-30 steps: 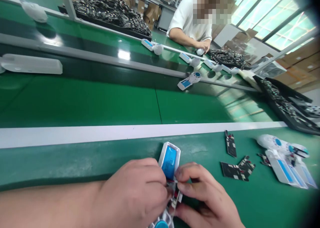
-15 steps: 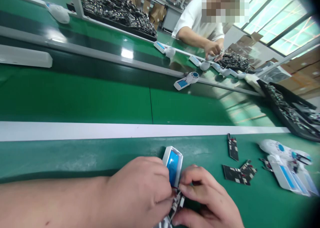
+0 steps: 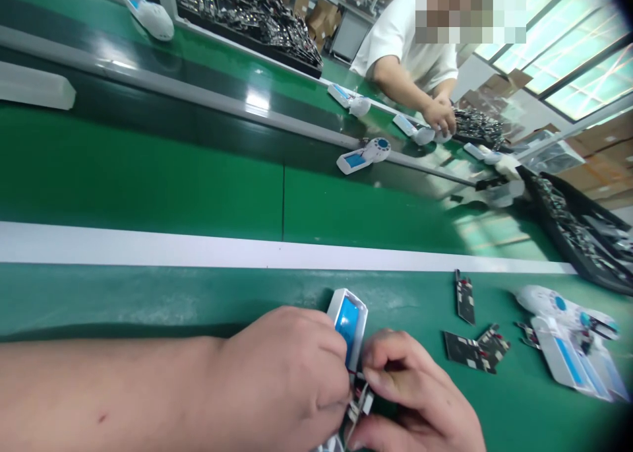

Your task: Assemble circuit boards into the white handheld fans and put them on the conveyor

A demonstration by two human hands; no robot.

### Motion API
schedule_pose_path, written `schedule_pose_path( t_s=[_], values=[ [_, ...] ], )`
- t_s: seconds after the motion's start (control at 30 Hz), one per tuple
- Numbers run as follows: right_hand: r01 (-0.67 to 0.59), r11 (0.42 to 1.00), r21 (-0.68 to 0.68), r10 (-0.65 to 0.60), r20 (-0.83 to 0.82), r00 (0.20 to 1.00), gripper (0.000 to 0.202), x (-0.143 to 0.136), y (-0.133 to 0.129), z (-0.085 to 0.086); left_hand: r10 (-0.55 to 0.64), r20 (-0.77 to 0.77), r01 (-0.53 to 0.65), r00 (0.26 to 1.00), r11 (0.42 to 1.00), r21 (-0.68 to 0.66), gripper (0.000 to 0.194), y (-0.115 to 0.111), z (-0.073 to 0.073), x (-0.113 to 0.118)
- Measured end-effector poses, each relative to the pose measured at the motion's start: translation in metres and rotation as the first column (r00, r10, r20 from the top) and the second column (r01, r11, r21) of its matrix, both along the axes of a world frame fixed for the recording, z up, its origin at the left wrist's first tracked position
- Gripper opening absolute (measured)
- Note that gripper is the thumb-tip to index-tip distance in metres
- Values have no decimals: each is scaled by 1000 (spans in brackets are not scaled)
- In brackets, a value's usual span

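The white housing (image 3: 362,323) is in front of me on the table (image 3: 405,307), partly under my left hand (image 3: 297,379). Its blue block (image 3: 348,321) already lies inside, but the circuit board (image 3: 360,407) stands tilted and not flat, so I judge this piece is only partway. The fingers of my right hand (image 3: 415,392) are narrow, holding this board at its edge. My left fingers are curled, with hidden tips; I cannot tell what they grip. To the right, loose boards (image 3: 465,299) and white units (image 3: 568,359) lie apart. I can read no brand, label or writing.
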State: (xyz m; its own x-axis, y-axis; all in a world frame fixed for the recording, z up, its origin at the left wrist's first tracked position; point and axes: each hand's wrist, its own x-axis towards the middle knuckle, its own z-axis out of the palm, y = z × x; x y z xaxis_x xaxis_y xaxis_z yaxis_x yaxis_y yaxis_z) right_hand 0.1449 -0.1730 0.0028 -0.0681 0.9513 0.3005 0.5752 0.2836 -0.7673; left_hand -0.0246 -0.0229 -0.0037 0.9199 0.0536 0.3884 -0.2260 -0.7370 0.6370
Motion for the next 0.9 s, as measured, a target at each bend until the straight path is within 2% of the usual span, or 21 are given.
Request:
schedule_pose_path(
  t_s=[0.1, 0.23, 0.33, 0.43, 0.63, 0.73, 0.8, 0.83, 0.9],
  values=[
    [49, 998, 26, -49, -3, 999, 46, -1, 2, 0, 11, -18, -12, 1000, 998, -68, 31, 2, 3, 0],
    [106, 992, 67, -106, 1, 994, 44, 0, 5, -2, 9, -92, -33, 996, 965, -261, 18, 1, 8, -2],
    [112, 988, 106, -116, 27, 993, 44, -1, 6, -3, 101, -165, -156, 981, 917, -366, 26, -8, 8, -2],
    [134, 976, 171, -150, 84, 985, 45, -5, 7, -1, 237, -170, -288, 956, 865, -411, 30, -17, 4, -1],
    [120, 970, 211, -148, 123, 981, 39, -13, 12, 1, 244, -48, -240, 969, 869, -433, 27, -25, -3, -2],
    [151, 945, 291, -201, 150, 968, 33, -10, 17, -3, 318, -66, -311, 946, 828, -466, 21, -26, -5, 2],
    [207, 915, 345, -282, 184, 942, 37, -4, 18, -8, 381, -171, -415, 909, 775, -477, 14, -15, -5, 6],
    [246, 897, 367, -335, 203, 920, 43, 0, 19, -11, 431, -263, -505, 863, 733, -456, 11, -4, -4, 8],
    [342, 848, 405, -453, 218, 865, 53, 8, 19, -17, 569, -436, -712, 697, 623, -325, 9, 33, 4, 6]
  ],
)
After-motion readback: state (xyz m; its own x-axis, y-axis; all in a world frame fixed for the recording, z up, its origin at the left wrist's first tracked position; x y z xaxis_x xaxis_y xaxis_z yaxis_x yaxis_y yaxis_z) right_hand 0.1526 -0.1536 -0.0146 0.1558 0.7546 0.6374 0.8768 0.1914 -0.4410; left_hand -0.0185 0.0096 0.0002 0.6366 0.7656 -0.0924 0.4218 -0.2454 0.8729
